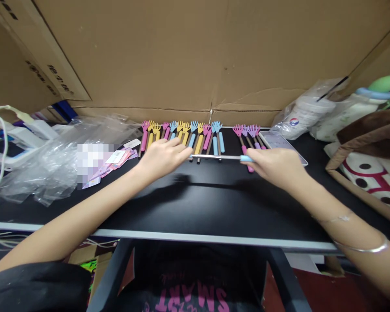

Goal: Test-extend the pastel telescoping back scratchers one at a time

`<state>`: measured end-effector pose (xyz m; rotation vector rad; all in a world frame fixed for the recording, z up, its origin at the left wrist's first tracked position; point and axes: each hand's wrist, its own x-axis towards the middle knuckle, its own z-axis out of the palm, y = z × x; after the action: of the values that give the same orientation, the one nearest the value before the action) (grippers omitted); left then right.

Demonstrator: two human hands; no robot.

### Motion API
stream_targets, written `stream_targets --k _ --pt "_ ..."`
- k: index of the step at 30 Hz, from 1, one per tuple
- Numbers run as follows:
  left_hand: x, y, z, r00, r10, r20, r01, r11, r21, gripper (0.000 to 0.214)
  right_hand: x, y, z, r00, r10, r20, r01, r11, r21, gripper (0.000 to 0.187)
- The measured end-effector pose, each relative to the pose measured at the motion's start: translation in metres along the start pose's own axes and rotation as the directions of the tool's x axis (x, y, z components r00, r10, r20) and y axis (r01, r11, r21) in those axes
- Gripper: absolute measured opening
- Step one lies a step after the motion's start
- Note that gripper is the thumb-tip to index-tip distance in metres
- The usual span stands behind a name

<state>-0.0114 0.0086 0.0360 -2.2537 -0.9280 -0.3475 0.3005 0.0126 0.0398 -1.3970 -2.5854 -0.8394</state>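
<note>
Stretched level between both hands is a telescopic back scratcher [216,157] with a bare metal rod and light blue grip. My left hand [165,155] is closed round its left end, and whatever is inside the fist is hidden. At the other end, my right hand [274,164] grips the blue handle. Behind the rod lies a row of back scratchers with pink, yellow and blue hand-shaped heads [183,130]. A smaller group of pink and purple back scratchers [247,132] lies to the right, just beyond my right hand.
Clear plastic bags [58,151] and printed cards [117,161] lie on the black table [195,208] at left. A phone [282,145], a bagged cup [307,115], a bottle [360,112] and a cloth bag [373,160] are at right. A cardboard wall [195,56] stands behind.
</note>
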Motion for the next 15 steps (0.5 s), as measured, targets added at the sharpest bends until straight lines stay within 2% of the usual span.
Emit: stream_targets --k 4,7,12,15 --pt "-0.022 -0.041 -0.007 0.992 -0.045 0.115 0.028 0.99 0.14 0.035 -0.02 0.049 0.003 0.987 0.143 0.069 -0.131 0.98 -0.151 0.046" --pt "-0.046 -0.073 -0.012 0.986 -0.087 0.145 0.048 0.967 0.25 0.038 -0.043 0.089 0.01 0.962 0.246 0.115 -0.214 0.948 -0.236 0.04" --pt "-0.09 -0.119 -0.006 0.982 -0.149 0.117 0.092 0.914 0.394 0.034 -0.079 0.149 0.037 0.97 0.228 -0.081 -0.242 0.928 -0.284 0.042" --pt "-0.105 -0.135 0.0 0.977 -0.185 0.11 0.126 0.905 0.405 0.033 -0.089 0.169 0.049 0.965 0.255 -0.068 -0.263 0.913 -0.311 0.039"
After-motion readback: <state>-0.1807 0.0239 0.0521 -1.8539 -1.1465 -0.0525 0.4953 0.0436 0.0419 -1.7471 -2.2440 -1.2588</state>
